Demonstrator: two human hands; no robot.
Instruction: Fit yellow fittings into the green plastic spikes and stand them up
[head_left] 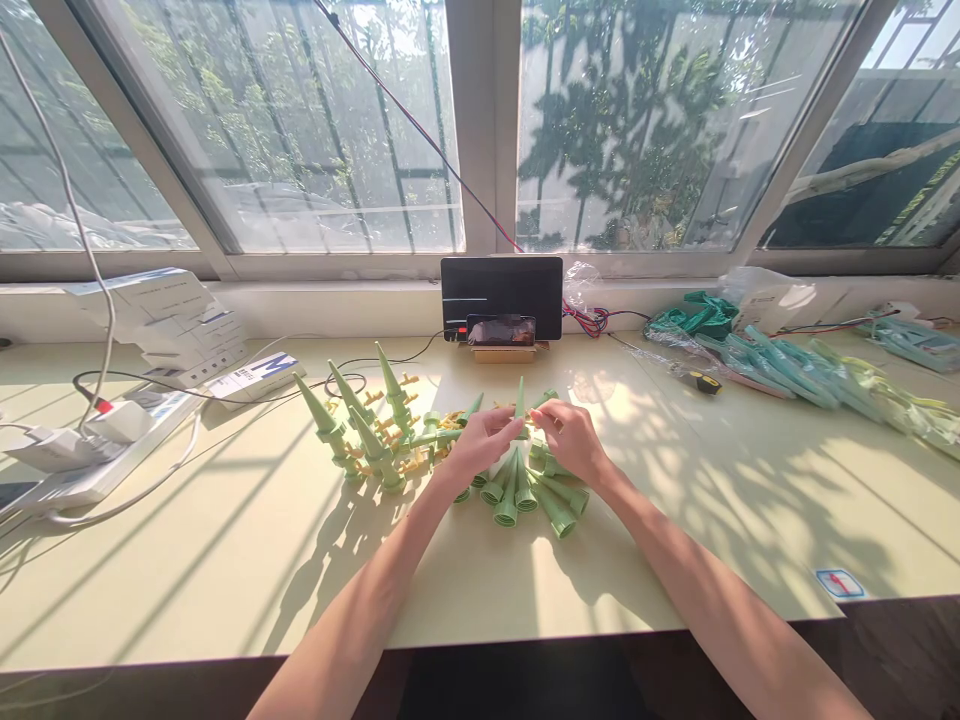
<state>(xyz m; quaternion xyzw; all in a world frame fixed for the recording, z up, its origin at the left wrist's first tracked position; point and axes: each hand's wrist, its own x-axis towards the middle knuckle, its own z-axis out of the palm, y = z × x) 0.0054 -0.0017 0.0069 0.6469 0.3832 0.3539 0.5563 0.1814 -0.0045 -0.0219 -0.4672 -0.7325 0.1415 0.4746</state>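
My left hand (489, 438) is closed around an upright green plastic spike (520, 398), whose pointed tip shows above the fingers. Close beside it, my right hand (571, 436) pinches at a small orange-yellow piece, mostly hidden by the fingertips. Below the hands lie several loose green cones (524, 492), their wide threaded mouths facing me. To the left stands a group of assembled green spikes (381, 465), points up, with small yellow valves (409, 462) sticking out sideways. More green and yellow parts lie behind my hands, partly covered by them.
A phone (501, 330) leans before a black tablet (502, 285) at the window. White boxes (161, 325) and a power strip (112, 455) with cables are at the left. Bagged green parts (780, 365) and a black-yellow tool (704, 382) lie at the right. The desk's front edge (525, 640) is near me.
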